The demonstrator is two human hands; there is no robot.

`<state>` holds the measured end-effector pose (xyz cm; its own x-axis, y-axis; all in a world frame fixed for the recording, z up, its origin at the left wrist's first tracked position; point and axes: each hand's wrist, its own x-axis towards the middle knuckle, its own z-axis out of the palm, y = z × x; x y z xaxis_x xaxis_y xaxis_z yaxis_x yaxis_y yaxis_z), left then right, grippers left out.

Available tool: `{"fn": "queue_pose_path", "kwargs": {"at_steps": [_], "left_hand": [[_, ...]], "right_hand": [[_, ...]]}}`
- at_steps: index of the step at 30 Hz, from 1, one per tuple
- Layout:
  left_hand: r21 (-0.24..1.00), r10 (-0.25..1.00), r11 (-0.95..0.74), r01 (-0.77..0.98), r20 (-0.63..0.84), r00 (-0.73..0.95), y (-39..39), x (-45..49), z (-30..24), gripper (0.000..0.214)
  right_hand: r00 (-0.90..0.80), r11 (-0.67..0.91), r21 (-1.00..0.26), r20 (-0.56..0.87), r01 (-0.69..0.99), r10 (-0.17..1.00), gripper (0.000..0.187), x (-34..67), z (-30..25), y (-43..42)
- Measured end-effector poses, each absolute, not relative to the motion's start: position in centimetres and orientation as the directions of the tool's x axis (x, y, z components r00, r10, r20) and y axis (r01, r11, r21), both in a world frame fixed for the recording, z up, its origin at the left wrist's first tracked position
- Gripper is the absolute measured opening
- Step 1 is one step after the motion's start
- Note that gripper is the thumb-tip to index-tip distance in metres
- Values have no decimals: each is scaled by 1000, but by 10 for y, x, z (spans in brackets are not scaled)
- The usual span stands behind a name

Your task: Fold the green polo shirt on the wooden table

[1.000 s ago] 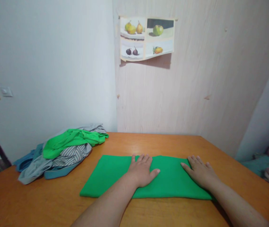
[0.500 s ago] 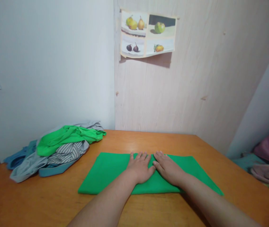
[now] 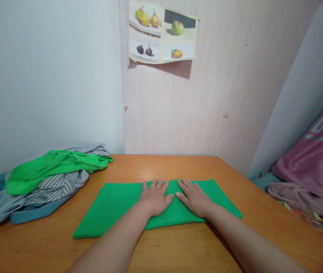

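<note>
A folded green cloth (image 3: 113, 204) lies flat on the wooden table (image 3: 178, 250). My left hand (image 3: 154, 197) rests palm down on the cloth's middle, fingers stretched out. Right beside it, my right hand (image 3: 194, 197) lies flat on the same cloth with fingers spread. The two thumbs almost touch. Neither hand holds anything.
A heap of clothes (image 3: 42, 182), green, striped grey and blue, sits on the table's left. A fruit picture (image 3: 161, 36) hangs on the wood-panel wall behind. Pink and grey fabrics (image 3: 306, 178) are piled off the table's right side.
My right hand slid left across the cloth from its right end to sit beside my left hand. The view has swung to the right.
</note>
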<state>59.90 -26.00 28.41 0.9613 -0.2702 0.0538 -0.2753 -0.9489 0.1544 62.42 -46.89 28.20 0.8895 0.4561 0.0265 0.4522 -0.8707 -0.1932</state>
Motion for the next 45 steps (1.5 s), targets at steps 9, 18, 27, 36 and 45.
{"fn": "queue_pose_path", "kwargs": {"at_steps": [9, 18, 27, 36, 45], "left_hand": [[152, -268, -950, -272, 46, 962, -259, 600, 284, 73], [158, -279, -946, -284, 55, 959, -259, 601, 283, 75], [181, -264, -945, -272, 68, 962, -261, 600, 279, 75], [189, -258, -946, -264, 59, 964, -262, 599, 282, 72], [190, -259, -945, -266, 66, 964, -262, 595, 282, 70]], "right_hand": [[984, -979, -98, 18, 180, 179, 88, 636, 271, -540], [999, -990, -129, 10, -50, -52, 86, 652, 263, -573], [955, -943, -166, 114, 289, 273, 69, 645, 287, -501], [874, -850, -209, 48, 483, 484, 74, 629, 277, -442], [884, -873, -140, 43, 467, 466, 76, 631, 268, -446]]}}
